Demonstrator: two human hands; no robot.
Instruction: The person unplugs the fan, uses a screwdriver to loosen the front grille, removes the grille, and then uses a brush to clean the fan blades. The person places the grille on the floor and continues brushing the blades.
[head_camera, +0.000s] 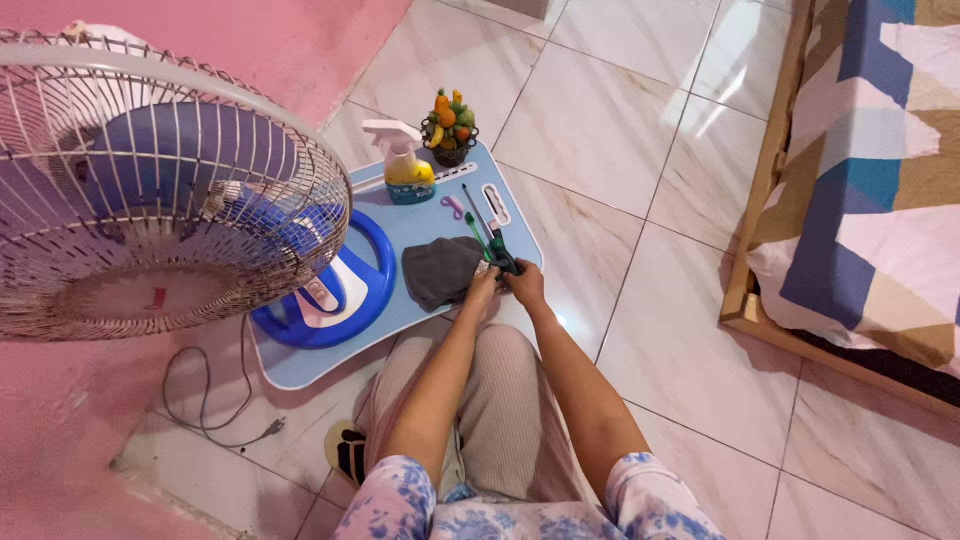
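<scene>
Both my hands meet at the near right edge of a light blue lap tray (420, 210) on the floor. My right hand (525, 283) grips the dark green handle of a screwdriver (493, 243) whose shaft points away from me. My left hand (481, 286) touches the same handle, beside a crumpled grey cloth (438, 270). A second, thinner screwdriver lies alongside.
A white-caged fan with blue blades (150, 190) stands at the left, its blue round base (335, 290) on the tray. A spray bottle (403, 165) and a small fruit ornament (449, 128) stand at the tray's far end. A loose power cord (215, 415) lies near left. A bed (860, 170) is at right.
</scene>
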